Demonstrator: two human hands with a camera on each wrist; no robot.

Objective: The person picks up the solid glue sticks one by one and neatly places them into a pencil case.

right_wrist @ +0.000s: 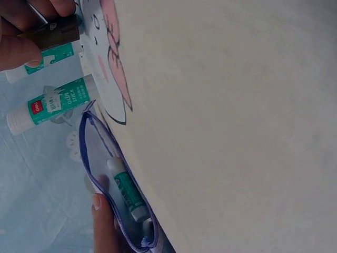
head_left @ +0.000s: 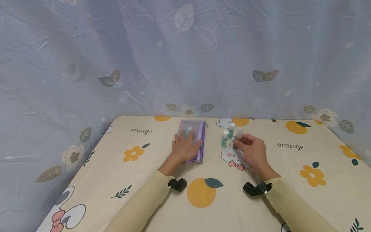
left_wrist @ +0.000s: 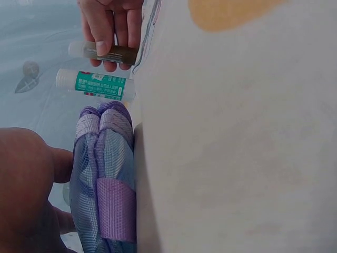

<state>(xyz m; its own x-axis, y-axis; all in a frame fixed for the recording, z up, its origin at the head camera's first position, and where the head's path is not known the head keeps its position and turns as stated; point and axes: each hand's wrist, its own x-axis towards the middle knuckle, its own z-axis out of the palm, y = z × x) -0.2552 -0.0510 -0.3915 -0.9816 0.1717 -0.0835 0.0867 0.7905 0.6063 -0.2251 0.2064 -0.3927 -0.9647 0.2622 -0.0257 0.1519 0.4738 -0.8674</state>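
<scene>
Purple mesh pouch [head_left: 202, 135] lies on a printed cloth [head_left: 226, 214] directly beneath a person's left hand [head_left: 185, 149], whose fingers are spread apart and rest across its upper face, the thumb by its purple edge. Seen from the right wrist, the pouch's mouth gapes toward the right hand [head_left: 255, 152], and an enclosed glue stick [right_wrist: 129, 194], green-labelled, lies inside, under the left hand's fingers. Across from it, the right hand has thumb and fingers clamped on a dark tube [left_wrist: 125, 55], the pale cap uppermost; whether the tube's foot touches the cloth cannot be told. Beneath that hand, partly covered by it, is a printed cartoon rabbit [head_left: 231, 156] with a pink bow. Just left of the right hand's fingertips, between the two hands, the nearer glue stick [head_left: 224, 139] stands upright with a white cap; its twin, the farther glue stick [head_left: 231, 131], stands just beyond. Well to the right of the right hand, dark script spells "orange" [head_left: 291, 146]. Beyond both hands, past the cloth's far edge, a blue-grey curtain [head_left: 185, 58] shows leaves and flowers.
</scene>
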